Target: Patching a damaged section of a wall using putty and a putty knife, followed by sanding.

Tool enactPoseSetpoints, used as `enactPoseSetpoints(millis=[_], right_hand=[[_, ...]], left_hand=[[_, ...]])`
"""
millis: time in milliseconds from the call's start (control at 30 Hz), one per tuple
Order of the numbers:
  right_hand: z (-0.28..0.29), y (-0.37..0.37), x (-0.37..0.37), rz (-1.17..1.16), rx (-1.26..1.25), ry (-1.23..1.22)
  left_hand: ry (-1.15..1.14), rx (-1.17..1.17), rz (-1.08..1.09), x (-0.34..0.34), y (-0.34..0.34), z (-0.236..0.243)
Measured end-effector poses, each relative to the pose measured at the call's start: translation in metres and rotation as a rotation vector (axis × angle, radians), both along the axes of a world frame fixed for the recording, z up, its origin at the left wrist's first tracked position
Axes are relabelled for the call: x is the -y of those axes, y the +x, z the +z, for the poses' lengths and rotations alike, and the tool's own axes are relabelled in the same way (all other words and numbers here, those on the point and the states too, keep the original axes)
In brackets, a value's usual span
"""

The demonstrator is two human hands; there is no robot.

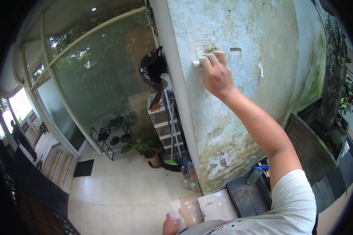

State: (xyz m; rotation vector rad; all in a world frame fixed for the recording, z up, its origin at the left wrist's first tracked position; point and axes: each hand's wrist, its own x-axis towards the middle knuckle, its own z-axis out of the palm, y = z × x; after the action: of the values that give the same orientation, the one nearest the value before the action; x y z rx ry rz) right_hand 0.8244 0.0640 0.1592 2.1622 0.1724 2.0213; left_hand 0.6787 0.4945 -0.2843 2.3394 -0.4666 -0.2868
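Note:
My right hand [217,72] is raised to the peeling, pale blue wall [243,27], its fingers bent and closed. A small white piece [196,63] sticks out past the fingertips against the wall, near its left corner; its kind is not clear. Just above the knuckles is a rough brown patch, and a small rectangular hole [235,49] lies to the right. Low at the bottom edge, beside my body, my left hand [171,225] has curled fingers smeared with white. Whatever it may hold is hidden.
Below the wall lie a stained cardboard sheet [190,209] and a pale board [217,205], beside a dark step [247,196] with a spray bottle [255,176]. Bottles and glasses [189,184], brooms [172,133], a potted plant [150,150] and a hanging black helmet [151,68] stand left of the corner.

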Motion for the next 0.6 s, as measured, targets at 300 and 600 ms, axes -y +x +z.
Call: enactPoseSetpoints(millis=[300,600], right_hand=[[0.027,0.007,-0.014,0.333,-0.089,0.448],[0.032,0.02,-0.014,0.289,-0.035,0.465]], left_hand=[[0.037,0.063,-0.069,0.005,0.02,0.003],[-0.062,-0.064,-0.089,-0.014,0.015,-0.028]])
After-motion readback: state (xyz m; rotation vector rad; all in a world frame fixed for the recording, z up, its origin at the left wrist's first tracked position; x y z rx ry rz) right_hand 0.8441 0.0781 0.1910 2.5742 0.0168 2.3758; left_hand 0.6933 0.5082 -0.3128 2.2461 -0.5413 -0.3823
